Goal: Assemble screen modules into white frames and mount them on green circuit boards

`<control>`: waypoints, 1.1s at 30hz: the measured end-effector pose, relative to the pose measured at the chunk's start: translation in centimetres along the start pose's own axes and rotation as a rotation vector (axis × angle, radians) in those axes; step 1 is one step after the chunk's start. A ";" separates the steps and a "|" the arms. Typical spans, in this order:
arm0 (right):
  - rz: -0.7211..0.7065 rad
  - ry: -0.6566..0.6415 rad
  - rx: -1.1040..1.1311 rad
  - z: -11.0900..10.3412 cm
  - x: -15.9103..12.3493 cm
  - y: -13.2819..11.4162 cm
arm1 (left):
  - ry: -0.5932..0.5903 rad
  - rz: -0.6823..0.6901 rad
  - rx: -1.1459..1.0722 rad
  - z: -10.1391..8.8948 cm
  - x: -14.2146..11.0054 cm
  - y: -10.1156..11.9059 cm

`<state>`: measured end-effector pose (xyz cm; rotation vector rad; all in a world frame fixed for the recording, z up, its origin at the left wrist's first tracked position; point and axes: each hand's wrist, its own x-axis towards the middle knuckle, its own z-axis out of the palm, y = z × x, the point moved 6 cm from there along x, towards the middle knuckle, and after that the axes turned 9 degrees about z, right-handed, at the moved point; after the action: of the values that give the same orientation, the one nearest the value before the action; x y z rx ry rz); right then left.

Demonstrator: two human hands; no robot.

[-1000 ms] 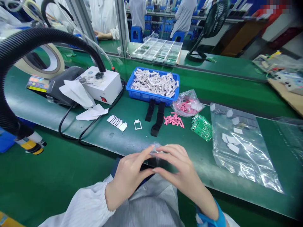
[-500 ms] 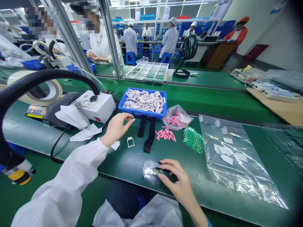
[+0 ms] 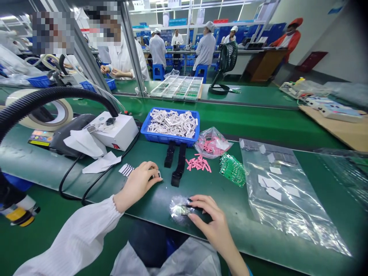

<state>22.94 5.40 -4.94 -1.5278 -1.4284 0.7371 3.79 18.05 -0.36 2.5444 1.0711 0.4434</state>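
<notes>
My left hand (image 3: 139,183) is down on the bench, its thumb and fingers closed around a small white plastic frame (image 3: 159,174) that they mostly cover. Beside that wrist lies a row of white strips with dark gaps (image 3: 125,170). Nearer the bench edge, my right hand (image 3: 209,214) pinches a small dark rectangular glass-like piece (image 3: 185,210) between thumb and fingers. Under this piece is a round, shiny, crinkled clear patch (image 3: 176,207). Two black strips (image 3: 178,168) run from the blue bin (image 3: 146,136), which is heaped with white plastic frames (image 3: 172,122).
Pink pieces (image 3: 198,163), a bag of pink pieces (image 3: 214,143), green circuit boards (image 3: 233,170) and a clear plastic bag (image 3: 276,207) lie rightward. At left are a white box (image 3: 117,134), a tape roll (image 3: 64,111) and a black hose (image 3: 57,92). Co-workers stand and sit beyond.
My left hand has come down from near the blue bin onto the white frame and closed around it. The striped row beside its wrist shows more fully. My right hand keeps its pinch.
</notes>
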 end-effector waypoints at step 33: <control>0.718 -0.065 0.810 4.7 -5.0 -2.1 | -0.084 -0.181 -1.531 6.7 -8.4 9.5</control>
<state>17.14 1.34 -5.83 -1.3163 -0.4412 1.5685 6.85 4.36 -3.57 1.0814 0.4966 0.7044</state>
